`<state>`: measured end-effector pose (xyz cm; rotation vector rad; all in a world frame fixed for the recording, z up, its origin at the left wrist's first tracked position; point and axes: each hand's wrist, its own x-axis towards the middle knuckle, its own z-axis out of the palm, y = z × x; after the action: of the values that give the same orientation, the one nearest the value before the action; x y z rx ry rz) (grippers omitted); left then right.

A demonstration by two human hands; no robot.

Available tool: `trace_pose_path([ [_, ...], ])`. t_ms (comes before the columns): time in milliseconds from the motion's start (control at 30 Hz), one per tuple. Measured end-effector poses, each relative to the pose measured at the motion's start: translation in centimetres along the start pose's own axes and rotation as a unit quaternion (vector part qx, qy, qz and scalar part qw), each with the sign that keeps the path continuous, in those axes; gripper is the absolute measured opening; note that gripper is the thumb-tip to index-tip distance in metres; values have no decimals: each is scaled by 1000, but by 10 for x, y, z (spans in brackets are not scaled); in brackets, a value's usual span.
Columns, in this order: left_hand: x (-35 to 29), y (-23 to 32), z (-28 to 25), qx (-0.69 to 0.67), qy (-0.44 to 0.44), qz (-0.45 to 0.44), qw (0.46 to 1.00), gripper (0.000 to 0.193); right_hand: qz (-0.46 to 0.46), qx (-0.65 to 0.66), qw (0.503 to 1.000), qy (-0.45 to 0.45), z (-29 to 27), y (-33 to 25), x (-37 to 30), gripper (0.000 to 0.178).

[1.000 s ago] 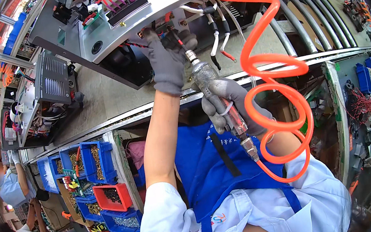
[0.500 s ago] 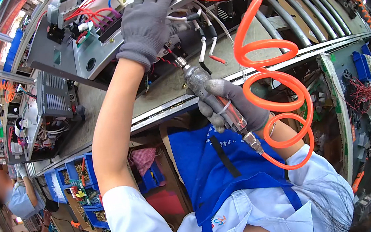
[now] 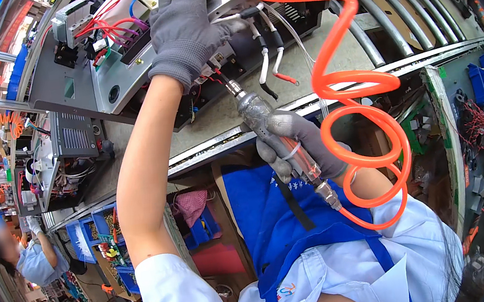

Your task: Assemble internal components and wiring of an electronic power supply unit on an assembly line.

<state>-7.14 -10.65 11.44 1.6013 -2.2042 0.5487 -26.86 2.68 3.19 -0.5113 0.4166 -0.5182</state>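
1. The right hand (image 3: 307, 140), in a grey glove, has its fingers closed around the body of a screwdriver (image 3: 256, 113) – the thumb lies along the upper side.
2. The screwdriver slants across the near edge of the bench (image 3: 312, 85), its bit pointing up and left into the open side of a metal case (image 3: 140, 58); whether the bit touches a screw cannot be told.
3. An orange hose (image 3: 360, 76) joins the screwdriver's rear end and coils above the right forearm.
4. The left hand (image 3: 185, 31), also gloved, rests over the case's upper edge, fingers slightly bent and close together, thumb out to the right – I cannot tell whether they grip anything underneath.
5. White and black cables (image 3: 274, 47) hang from the case, just right of the left hand.
6. A second case (image 3: 74, 138) stands toward the bench's left end, close to the near edge.
7. Metal rollers (image 3: 389, 18) lie toward the bench's right end.
8. Blue bins (image 3: 105, 219) sit below the near edge, left of the left forearm.
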Motion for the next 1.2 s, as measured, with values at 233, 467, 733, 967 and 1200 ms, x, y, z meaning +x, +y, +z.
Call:
trace_pose_path([
  [233, 11, 9, -2, -28, -26, -14, 999, 73, 14, -50, 999, -2, -12, -4, 3, 50],
  [467, 11, 12, 17, 27, 7, 34, 999, 53, 20, -19, 999, -24, -17, -3, 6, 56],
  [733, 7, 26, 41, 22, 95, -15, 995, 41, -24, -67, 997, 24, 0, 2, 5, 64],
  [967, -7, 21, 33, -64, 72, -37, 995, 52, -50, -117, 991, 45, -1, 15, 8, 48],
  [1200, -143, 36, 38, -199, 337, -196, 899, 36, -37, -189, 979, 74, 11, 11, -6, 50],
])
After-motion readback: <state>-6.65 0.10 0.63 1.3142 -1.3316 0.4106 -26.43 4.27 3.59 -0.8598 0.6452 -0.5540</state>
